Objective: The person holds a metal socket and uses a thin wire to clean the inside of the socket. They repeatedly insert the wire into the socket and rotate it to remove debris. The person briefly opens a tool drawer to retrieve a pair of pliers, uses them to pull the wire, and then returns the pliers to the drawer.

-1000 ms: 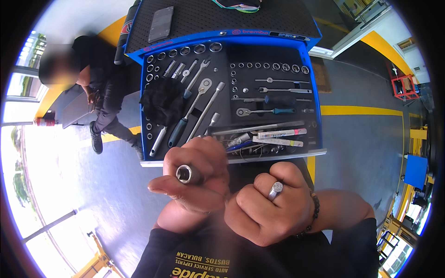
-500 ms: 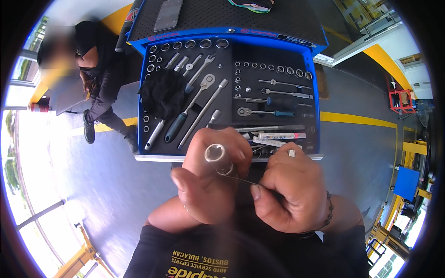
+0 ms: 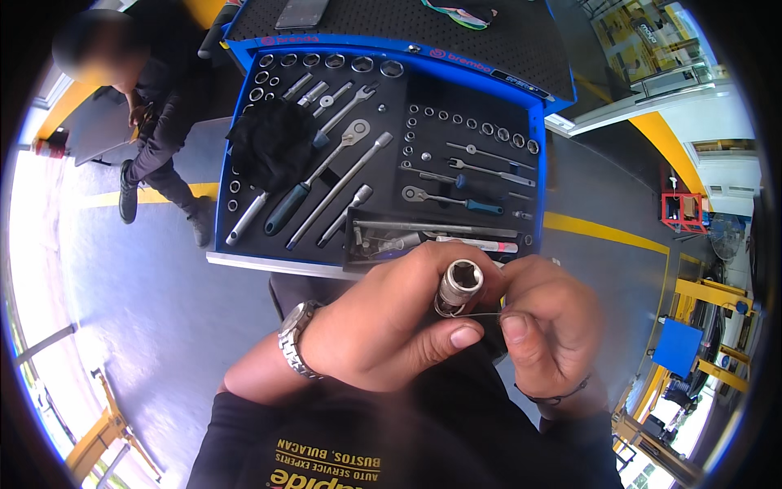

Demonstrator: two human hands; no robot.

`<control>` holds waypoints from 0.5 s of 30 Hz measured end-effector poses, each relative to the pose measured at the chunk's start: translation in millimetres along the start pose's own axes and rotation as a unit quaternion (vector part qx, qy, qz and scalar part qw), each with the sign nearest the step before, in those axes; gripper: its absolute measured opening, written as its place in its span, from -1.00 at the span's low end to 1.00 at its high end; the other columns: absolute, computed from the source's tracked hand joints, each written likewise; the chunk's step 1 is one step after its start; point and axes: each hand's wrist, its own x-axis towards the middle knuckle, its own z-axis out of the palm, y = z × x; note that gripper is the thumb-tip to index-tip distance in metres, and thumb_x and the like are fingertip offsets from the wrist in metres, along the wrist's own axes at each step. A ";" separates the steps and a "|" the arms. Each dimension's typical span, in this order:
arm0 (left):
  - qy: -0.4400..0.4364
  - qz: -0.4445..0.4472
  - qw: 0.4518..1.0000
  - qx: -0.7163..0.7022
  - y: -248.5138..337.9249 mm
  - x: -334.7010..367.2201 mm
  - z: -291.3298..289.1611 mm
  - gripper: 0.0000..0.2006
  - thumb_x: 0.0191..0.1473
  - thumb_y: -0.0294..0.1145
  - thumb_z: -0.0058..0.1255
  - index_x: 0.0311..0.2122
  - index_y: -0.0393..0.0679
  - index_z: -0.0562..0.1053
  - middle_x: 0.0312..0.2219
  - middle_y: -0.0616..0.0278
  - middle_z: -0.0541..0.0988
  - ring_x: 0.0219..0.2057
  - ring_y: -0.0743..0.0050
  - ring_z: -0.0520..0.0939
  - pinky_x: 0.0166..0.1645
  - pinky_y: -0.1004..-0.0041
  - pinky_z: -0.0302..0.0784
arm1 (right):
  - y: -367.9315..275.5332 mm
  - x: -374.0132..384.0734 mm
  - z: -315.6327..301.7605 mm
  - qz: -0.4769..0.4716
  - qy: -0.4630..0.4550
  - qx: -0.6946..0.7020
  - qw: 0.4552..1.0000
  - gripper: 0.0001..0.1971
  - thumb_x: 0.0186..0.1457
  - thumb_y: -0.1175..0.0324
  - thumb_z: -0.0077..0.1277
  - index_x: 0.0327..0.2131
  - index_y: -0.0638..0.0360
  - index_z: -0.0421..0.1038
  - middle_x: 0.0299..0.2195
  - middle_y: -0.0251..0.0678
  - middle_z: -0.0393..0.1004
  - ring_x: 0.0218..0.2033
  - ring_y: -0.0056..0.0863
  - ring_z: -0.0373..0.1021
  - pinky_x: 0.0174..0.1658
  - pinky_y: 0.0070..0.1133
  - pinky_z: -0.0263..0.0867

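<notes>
My left hand (image 3: 379, 334) is closed around a shiny metal socket (image 3: 461, 281), its open end facing up. A thin wire (image 3: 487, 314) runs from the socket's lower part across to my right hand (image 3: 554, 326), which pinches it between thumb and curled fingers. What lies deeper inside either fist is hidden. Just beyond my hands is a pulled-out tool drawer (image 3: 273, 265) with a black foam insert. Its ratchet (image 3: 305, 183), extension bar (image 3: 340, 189) and smaller ratchet (image 3: 448, 200) lie in cut-outs, with rows of sockets behind them.
A black cloth or glove (image 3: 273, 145) lies over the drawer's left part. A small tray (image 3: 354, 253) at the front holds markers and loose tools. On the cabinet top (image 3: 383, 20) rests a phone (image 3: 301, 12). Another person (image 3: 163, 106) sits at the far left.
Both hands have moved right in the picture with the socket and wire. My left hand has turned, so its back and the wristwatch show. The view has shifted and tilted slightly.
</notes>
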 end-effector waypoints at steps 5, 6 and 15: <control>-0.025 0.065 0.998 0.006 -12.9 1.3 -2.1 -0.63 0.18 -0.21 0.09 -0.07 -0.23 0.29 -0.34 0.13 0.49 -0.50 0.42 0.50 -0.38 0.43 0.46 | 3.3 -2.1 1.0 -0.059 0.000 -0.039 0.998 -0.89 0.06 0.50 0.13 -0.37 0.24 0.39 -0.49 -0.18 0.49 -0.43 -0.30 0.51 -0.45 -0.55 0.39; -0.027 0.065 0.997 0.010 -13.8 1.8 -2.0 -0.63 0.18 -0.20 0.08 -0.07 -0.22 0.29 -0.33 0.11 0.50 -0.50 0.40 0.51 -0.38 0.42 0.46 | 2.7 -3.3 0.8 -0.055 0.001 -0.035 0.998 -0.89 0.06 0.51 0.13 -0.36 0.25 0.39 -0.48 -0.17 0.49 -0.43 -0.30 0.51 -0.46 -0.56 0.39; -0.027 0.062 0.998 -0.017 -20.4 1.9 10.5 -0.64 0.21 -0.18 0.03 -0.09 -0.23 0.28 -0.32 0.08 0.49 -0.41 0.28 0.53 -0.33 0.36 0.46 | -6.1 -15.4 3.1 0.053 0.025 0.115 0.992 -0.98 0.06 0.57 0.03 -0.39 0.30 0.41 -0.44 -0.13 0.50 -0.51 -0.42 0.43 -0.47 -0.62 0.32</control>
